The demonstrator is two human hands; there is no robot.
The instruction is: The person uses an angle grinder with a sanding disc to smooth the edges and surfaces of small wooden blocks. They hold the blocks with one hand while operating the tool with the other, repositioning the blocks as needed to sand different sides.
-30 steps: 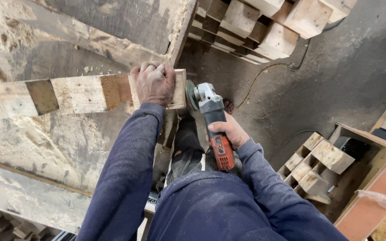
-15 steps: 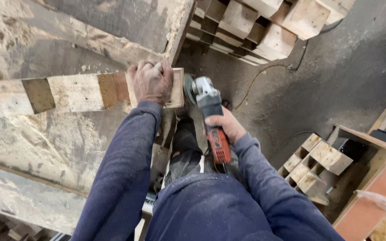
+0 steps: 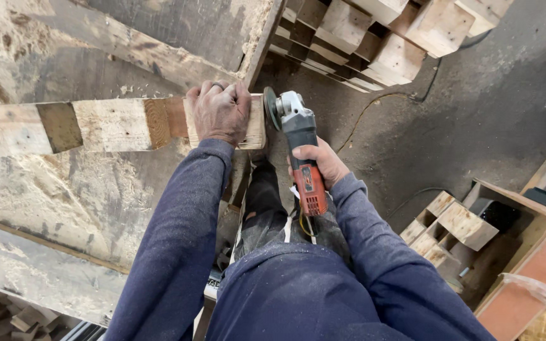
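i'm grinding: my left hand (image 3: 220, 113) clamps the plank (image 3: 115, 124) at the bench (image 3: 45, 202) edge, right hand (image 3: 323, 165) gripping the angle grinder (image 3: 295, 142); next needs steady disc contact.

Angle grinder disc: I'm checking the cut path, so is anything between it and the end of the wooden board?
Nothing visible: the grey-and-orange angle grinder in the right hand has its disc right at the pale wooden board's end, beside the left hand gripping it.
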